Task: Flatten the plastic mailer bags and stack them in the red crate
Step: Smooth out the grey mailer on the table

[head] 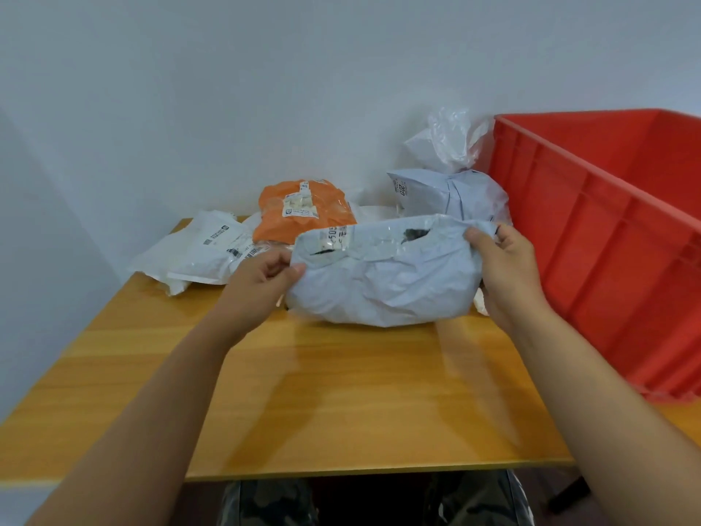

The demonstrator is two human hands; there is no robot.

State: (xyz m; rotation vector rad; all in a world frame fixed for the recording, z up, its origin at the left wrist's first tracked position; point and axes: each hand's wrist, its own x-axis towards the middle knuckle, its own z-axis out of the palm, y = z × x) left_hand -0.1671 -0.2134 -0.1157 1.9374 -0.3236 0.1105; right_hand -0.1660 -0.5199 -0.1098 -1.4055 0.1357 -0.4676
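A crumpled pale grey mailer bag (383,277) is held up over the wooden table (341,392), torn along its top with a label at upper left. My left hand (261,279) pinches its left end. My right hand (508,271) grips its right end, fingers curled over the top edge. The red crate (607,237) stands at the right, right beside my right hand; the part of its inside that shows holds nothing.
Behind the held bag lie an orange mailer (303,210), a white mailer (212,252) at the left, another grey mailer (451,197) and a clear plastic bag (451,140) against the white wall. The table's near edge runs just above my lap.
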